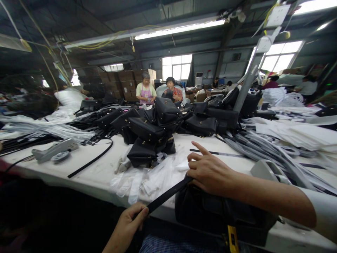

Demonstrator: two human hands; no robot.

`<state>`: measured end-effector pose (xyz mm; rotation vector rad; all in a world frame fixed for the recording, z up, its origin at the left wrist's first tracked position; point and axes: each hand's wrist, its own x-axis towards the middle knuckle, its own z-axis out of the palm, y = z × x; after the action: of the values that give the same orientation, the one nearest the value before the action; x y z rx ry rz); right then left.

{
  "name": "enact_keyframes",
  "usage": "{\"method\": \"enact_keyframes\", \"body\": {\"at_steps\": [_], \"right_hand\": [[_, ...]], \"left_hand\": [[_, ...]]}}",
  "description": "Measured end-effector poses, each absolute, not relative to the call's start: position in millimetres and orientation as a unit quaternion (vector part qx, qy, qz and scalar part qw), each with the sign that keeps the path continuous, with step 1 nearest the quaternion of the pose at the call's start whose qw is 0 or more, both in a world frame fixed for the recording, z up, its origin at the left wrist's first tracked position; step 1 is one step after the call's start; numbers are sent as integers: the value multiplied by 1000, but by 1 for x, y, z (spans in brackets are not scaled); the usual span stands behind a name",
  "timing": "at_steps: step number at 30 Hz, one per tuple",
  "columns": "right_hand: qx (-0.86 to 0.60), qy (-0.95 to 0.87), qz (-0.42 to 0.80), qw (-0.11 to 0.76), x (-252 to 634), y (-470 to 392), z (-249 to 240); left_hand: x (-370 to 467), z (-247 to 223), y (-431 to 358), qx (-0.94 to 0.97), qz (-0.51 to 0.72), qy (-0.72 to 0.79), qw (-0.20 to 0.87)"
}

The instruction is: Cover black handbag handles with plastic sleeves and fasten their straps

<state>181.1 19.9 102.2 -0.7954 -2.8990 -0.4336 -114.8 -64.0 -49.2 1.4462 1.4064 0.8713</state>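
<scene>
This is a factory workshop where bags are made: black bags [147, 130] pile up on a long worktable [97, 165] among bundles of straps [276, 158], workers [146, 90] sit behind, cardboard boxes [127, 82] stand stacked, and tube lights [181, 30] hang under a metal roof [105, 17].

Bags [146, 129] lie heaped mid-table [100, 160], plastic wrapping [158, 175] before them. Left of the heap lie a tape dispenser [54, 150] and straps [44, 128]; right, more straps [276, 158]. Two people [159, 92] are behind the heap, cartons [123, 82] farther back.
</scene>
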Motion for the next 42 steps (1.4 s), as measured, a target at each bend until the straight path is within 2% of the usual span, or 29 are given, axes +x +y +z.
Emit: {"method": "enact_keyframes", "body": {"at_steps": [8, 12, 16, 20, 23, 25, 29, 33, 36, 39, 42], "right_hand": [[-262, -950, -159, 65, 198, 32, 101], [-303, -931, -176, 103, 227, 34, 106], [-360, -898, -192, 165, 241, 23, 111], [-389, -869, -221, 212, 239, 15, 115], [-384, -861, -227, 243, 240, 12, 115], [-377, -853, -233, 277, 244, 6, 111], [-341, -818, -216, 409, 254, -25, 90], [-304, -802, -74, 509, 256, -59, 52], [-431, -708, 183, 529, 248, -65, 33], [-473, -584, 386, 535, 238, -59, 35], [-462, -491, 462, 577, 232, -53, 49]], "left_hand": [[-120, -70, -71, 579, 341, 593, 443], [-111, -64, -60, 619, 314, 572, 436], [-72, -21, -37, 633, 380, 573, 357], [-11, 40, -9, 709, 436, 432, 348], [25, 71, 9, 726, 439, 350, 397], [39, 80, 18, 709, 419, 317, 470], [47, 78, 26, 637, 376, 271, 616], [41, 70, 29, 580, 369, 231, 689], [34, 69, 29, 569, 339, 198, 723], [30, 71, 29, 561, 309, 202, 741], [31, 73, 28, 565, 283, 228, 741]]}}
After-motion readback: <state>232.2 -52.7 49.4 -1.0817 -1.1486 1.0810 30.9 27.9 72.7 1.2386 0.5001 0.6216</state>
